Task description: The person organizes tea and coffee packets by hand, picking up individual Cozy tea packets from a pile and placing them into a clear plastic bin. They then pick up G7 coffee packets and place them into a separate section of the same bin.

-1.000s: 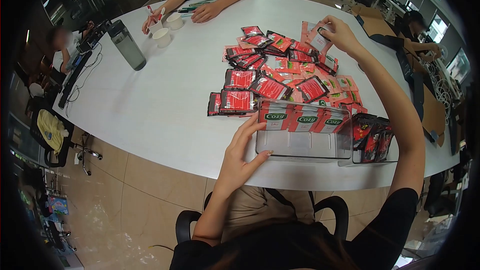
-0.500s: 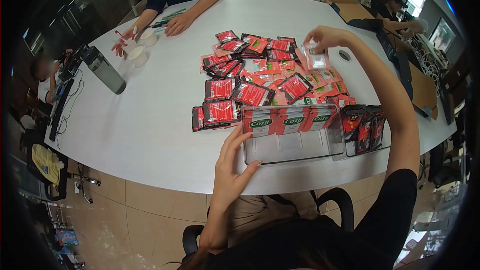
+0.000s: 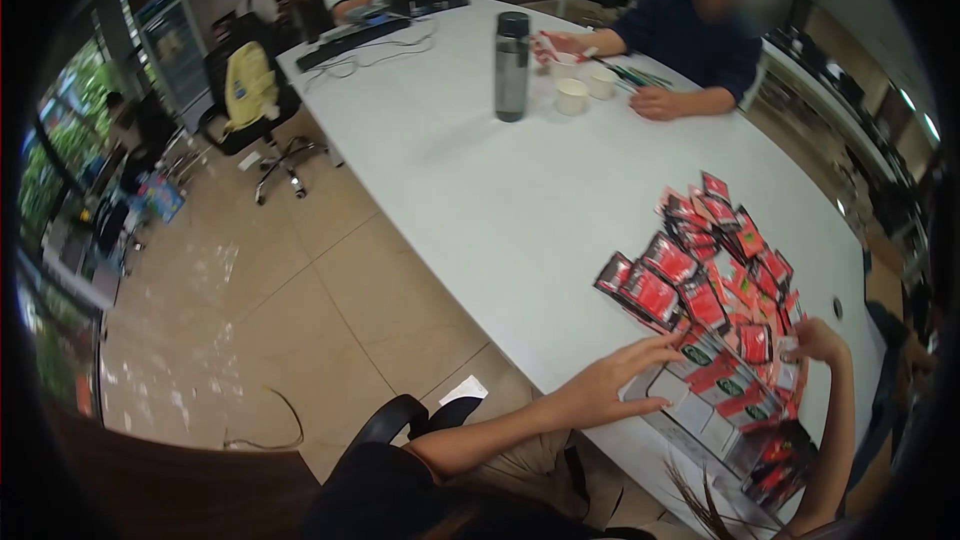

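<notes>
Head view: two hands at a clear tray beside a sachet heap

The left hand (image 3: 612, 382) lay fingers spread and flat on the clear tray (image 3: 700, 422) at the white table (image 3: 500, 210) edge. The right hand (image 3: 818, 338) pinched a pale sachet (image 3: 787, 370) over the tray's green-labelled packets (image 3: 728, 386), with the red sachets (image 3: 715, 260) heaped just behind.

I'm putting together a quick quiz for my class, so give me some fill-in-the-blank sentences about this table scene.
The sachets piled on the table are mostly ____.
The hand lying spread on the clear box is the person's ____ one.
Beside the dark bottle stand two white ____.
Missing words: red, left, cups.
</notes>
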`<act>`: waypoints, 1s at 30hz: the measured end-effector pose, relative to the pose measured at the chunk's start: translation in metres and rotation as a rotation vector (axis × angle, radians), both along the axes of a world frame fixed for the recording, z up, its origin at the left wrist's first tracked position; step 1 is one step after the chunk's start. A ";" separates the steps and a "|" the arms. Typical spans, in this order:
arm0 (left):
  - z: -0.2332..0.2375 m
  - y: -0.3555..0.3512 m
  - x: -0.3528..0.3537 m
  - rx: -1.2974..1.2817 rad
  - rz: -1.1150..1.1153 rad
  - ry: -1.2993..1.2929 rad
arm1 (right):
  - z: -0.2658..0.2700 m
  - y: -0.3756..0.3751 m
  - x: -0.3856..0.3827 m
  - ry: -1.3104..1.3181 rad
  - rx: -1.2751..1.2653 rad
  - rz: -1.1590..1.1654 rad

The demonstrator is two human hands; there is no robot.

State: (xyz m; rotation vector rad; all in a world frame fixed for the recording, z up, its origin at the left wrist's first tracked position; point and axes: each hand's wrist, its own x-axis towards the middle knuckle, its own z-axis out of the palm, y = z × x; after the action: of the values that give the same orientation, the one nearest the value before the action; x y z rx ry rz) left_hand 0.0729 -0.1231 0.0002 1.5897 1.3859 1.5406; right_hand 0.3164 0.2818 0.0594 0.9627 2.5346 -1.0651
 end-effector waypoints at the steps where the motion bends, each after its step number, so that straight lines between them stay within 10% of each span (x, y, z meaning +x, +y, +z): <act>1: -0.002 0.001 0.001 0.019 0.009 -0.005 | -0.019 0.026 0.013 -0.015 0.124 0.000; 9: -0.003 0.001 0.003 0.057 -0.007 -0.050 | 0.046 -0.077 -0.014 0.166 1.096 -0.106; 19: 0.013 -0.007 0.014 0.521 0.225 0.060 | 0.094 -0.267 -0.052 0.658 1.679 0.211; 30: 0.037 -0.036 0.016 0.402 -0.067 0.247 | 0.097 -0.351 -0.059 0.700 1.177 0.803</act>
State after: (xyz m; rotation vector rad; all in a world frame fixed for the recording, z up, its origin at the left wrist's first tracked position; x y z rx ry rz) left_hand 0.0888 -0.1589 0.0368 2.1058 1.1772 1.7046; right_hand 0.2571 -0.0695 0.1568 -0.5037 3.5412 0.5215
